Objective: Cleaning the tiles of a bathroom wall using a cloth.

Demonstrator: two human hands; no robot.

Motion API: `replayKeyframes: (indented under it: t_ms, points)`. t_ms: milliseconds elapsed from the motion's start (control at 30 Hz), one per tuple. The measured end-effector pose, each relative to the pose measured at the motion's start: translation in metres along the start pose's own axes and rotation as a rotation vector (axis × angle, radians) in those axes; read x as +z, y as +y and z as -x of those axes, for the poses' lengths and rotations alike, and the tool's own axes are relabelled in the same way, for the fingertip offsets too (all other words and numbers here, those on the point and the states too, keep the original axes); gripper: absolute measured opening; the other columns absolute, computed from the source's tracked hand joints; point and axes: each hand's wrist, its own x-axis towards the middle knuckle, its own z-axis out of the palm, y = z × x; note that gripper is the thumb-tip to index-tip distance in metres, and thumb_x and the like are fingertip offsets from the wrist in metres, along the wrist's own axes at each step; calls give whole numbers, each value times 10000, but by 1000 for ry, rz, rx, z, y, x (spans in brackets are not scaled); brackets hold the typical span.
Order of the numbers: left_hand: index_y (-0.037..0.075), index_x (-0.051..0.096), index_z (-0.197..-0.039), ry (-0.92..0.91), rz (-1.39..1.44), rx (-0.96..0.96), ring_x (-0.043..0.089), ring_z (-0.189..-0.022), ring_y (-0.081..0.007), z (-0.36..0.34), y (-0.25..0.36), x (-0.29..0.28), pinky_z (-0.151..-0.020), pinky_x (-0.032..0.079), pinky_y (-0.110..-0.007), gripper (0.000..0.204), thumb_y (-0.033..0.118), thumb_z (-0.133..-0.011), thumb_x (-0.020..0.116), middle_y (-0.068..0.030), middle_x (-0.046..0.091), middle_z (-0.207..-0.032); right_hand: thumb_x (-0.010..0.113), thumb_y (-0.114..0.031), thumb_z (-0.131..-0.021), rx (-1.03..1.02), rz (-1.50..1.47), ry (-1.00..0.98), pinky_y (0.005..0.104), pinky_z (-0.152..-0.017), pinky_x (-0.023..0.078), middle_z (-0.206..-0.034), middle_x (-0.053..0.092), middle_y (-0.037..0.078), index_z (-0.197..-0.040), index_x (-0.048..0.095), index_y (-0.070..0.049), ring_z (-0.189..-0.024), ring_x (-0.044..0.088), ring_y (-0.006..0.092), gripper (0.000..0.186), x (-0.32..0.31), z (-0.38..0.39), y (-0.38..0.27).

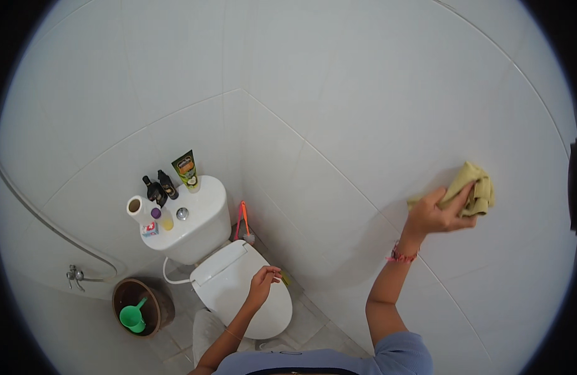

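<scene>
Yellow-green cloth [481, 192] is pinched in a bunch by the right hand [433, 214], held against the white tiled wall [338, 119], the left hand [261, 285] loosely half-curled, held over the closed toilet lid [229, 299], a squeeze tube [186, 169] stood on the cistern [204, 219].

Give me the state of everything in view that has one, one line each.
Right hand: closed on the cloth
Cloth: bunched, against the wall
Left hand: loosely curled over the toilet lid, grip unclear
Toilet lid: down
Bucket: uncovered, contents beyond the dipper unclear
Dipper: inside the bucket
Paper roll: on end
Tube: standing
</scene>
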Motion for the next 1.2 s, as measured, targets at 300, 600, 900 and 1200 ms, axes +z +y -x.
replayKeyframes:
  t_ms: [300,600,900,1200]
  points:
    - [-1,557,-961,27,-24,-1,559,-812,-131,-54,53,-46,-741,453,-256,203,82,-902,381,-63,573,-856,635,-60,-607,-731,-132,-599,388,-723,388,-1058,567,129,-630,593,-72,-817,506,275,49,82,85,-92]
    - [-7,554,-973,-97,-75,-20,589,-815,-147,-91,96,-86,-712,466,-262,186,78,-902,404,-77,578,-895,547,-6,-696,110,101,-153,395,-854,392,-1112,367,214,-1171,518,-7,-1006,405,317,477,41,-58,-52]
    - [13,561,-1001,-165,-89,12,578,-787,-148,-119,125,-93,-734,452,-265,250,139,-897,371,-101,607,-883,566,-122,-678,-269,309,-112,443,-813,401,-1035,489,207,-1191,532,-55,-963,474,358,518,119,-64,-122]
    - [10,560,-1002,-92,-48,20,568,-796,-141,-119,124,-80,-734,451,-262,243,145,-902,384,-89,597,-887,606,-92,-579,-659,-325,-333,356,-610,362,-875,540,119,-554,523,-51,-735,496,247,96,244,24,-266]
